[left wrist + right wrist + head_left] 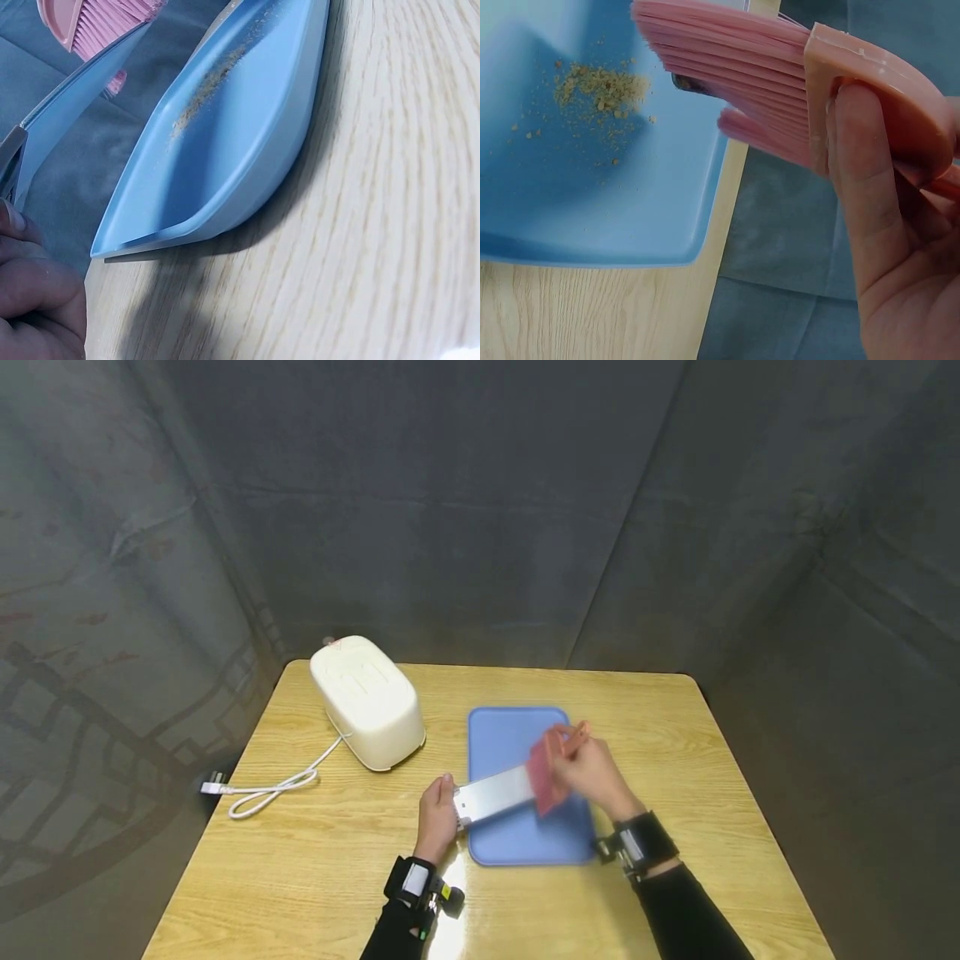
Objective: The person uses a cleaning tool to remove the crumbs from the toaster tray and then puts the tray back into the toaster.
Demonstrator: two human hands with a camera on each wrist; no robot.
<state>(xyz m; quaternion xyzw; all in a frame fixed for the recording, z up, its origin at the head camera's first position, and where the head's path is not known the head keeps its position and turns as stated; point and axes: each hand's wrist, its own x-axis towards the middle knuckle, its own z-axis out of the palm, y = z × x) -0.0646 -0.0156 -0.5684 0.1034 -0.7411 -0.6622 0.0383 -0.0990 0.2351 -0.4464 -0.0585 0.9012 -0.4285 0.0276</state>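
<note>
**Brushing in progress; completion unconfirmed**

Found gripping with the left hand (437, 814) the nearer end of a silver metal crumb tray (491, 795), held aslant between both hands, above a shallow blue plastic tray (525, 845). Found gripping with the right hand (595, 774) the block of a pink-bristled brush (544, 774), bristles across the crumb tray's far end in the head view. Hands apart from each other. Unable to confirm firm bristle contact, owing to blur.

Noted below and ahead of the right hand, on the blue plastic tray's floor: tan crumbs (604, 90), in a loose patch with finer grains around. Noted beyond and left of the left hand, on the wooden table (712, 777): a cream appliance, apparently a toaster (367, 697), with looped white cord (273, 792).

Judged done: crumb tray out of the toaster; some crumbs down in the blue plastic tray. Judged remaining: brushing off of any residue. Unable to tell how much, for want of a clear view of the crumb tray's brushed face.
</note>
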